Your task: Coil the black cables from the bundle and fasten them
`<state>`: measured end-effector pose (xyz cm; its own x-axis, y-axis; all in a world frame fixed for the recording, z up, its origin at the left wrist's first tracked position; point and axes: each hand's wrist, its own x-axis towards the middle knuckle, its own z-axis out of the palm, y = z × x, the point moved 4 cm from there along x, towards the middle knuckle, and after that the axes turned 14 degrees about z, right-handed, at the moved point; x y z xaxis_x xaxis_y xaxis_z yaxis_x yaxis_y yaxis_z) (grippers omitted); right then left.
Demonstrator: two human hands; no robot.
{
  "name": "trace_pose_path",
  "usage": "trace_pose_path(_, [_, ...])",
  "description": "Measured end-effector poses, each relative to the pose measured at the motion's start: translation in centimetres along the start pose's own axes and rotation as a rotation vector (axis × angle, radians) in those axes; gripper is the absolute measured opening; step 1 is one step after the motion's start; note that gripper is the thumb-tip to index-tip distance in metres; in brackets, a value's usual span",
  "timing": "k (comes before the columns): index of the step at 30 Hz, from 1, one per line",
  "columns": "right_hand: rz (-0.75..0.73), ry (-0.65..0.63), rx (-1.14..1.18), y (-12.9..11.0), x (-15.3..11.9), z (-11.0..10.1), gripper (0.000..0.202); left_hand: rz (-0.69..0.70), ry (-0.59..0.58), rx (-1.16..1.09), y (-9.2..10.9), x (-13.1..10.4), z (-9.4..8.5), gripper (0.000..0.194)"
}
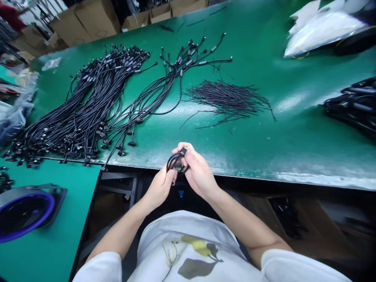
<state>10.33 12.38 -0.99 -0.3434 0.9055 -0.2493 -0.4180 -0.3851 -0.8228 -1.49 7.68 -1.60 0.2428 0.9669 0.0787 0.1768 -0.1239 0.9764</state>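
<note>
A black cable [174, 159] is coiled into a small loop between my two hands, just off the front edge of the green table. My left hand [161, 183] is closed around the loop's left side, thumb pressed on it. My right hand [199, 169] grips the other side, with a dark connector [183, 151] showing near its fingertips. Beyond my hands on the table lies a pile of short black twist ties [229, 98]. Left of them is a loose bunch of black cables [155, 92] with connectors at both ends.
A large heap of black cables [91, 102] covers the table's left part. Bundled coils [355, 105] lie at the right, below white plastic bags [326, 31]. A purple-rimmed round object [26, 215] sits on the lower-left surface. Cardboard boxes [88, 21] stand behind the table.
</note>
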Motion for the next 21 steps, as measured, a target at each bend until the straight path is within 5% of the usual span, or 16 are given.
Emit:
trace_pose_path(5, [0.03, -0.052, 0.043, -0.2, -0.7, 0.8, 0.04, 0.096, -0.174, 0.058, 1.1, 0.8, 0.1, 0.035])
trace_pose_path(12, [0.054, -0.055, -0.162, -2.5, -1.1, 0.2, 0.046, -0.053, -0.233, -0.488, 0.6, 0.1, 2.7, 0.035])
trace_pose_path(17, [-0.501, 0.064, -1.033, -6.7, -2.1, -1.7, 0.042, -0.209, -0.143, -0.599, 0.1, 0.2, 1.1, 0.03])
trace_pose_path(21, [-0.837, -0.36, -1.689, -5.1, -3.2, -0.5, 0.03, -0.275, -0.257, -0.52, 0.5, 0.4, 0.6, 0.029])
